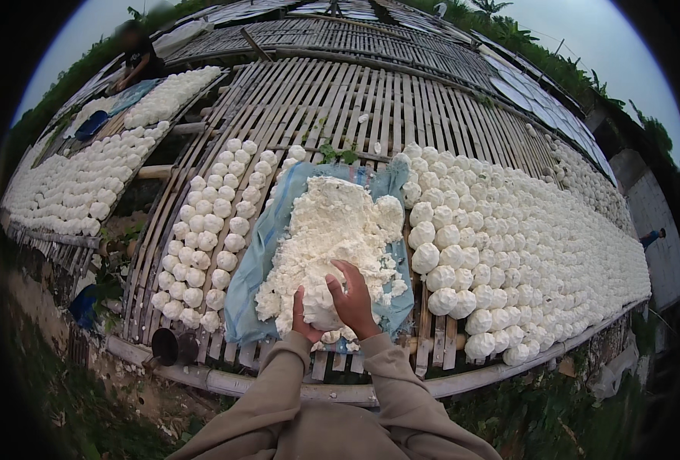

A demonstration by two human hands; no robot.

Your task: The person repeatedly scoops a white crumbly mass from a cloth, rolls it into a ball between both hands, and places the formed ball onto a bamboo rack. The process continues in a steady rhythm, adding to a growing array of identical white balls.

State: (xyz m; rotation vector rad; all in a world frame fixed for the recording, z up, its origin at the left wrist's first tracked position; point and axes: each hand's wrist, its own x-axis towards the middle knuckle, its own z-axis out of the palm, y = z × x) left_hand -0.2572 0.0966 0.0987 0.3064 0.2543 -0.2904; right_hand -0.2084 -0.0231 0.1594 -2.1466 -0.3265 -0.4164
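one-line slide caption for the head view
Both hands press a white lump from the pile on a bamboo rack.

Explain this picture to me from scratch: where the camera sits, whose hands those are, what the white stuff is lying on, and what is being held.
There is one picture, taken by a wide fisheye camera worn on a person's head and looking down, which is why straight edges bend near the rim. The two forearms in tan sleeves coming in from the bottom belong to the wearer. The left hand and right hand are cupped around a white lump, pressed between them at the near edge of a big white crumbly pile. That pile lies on a blue sheet spread over a slatted bamboo rack. On both sides of the sheet sit rows of white balls, many to the right, fewer to the left. Another person crouches at the far left corner, near more racks.
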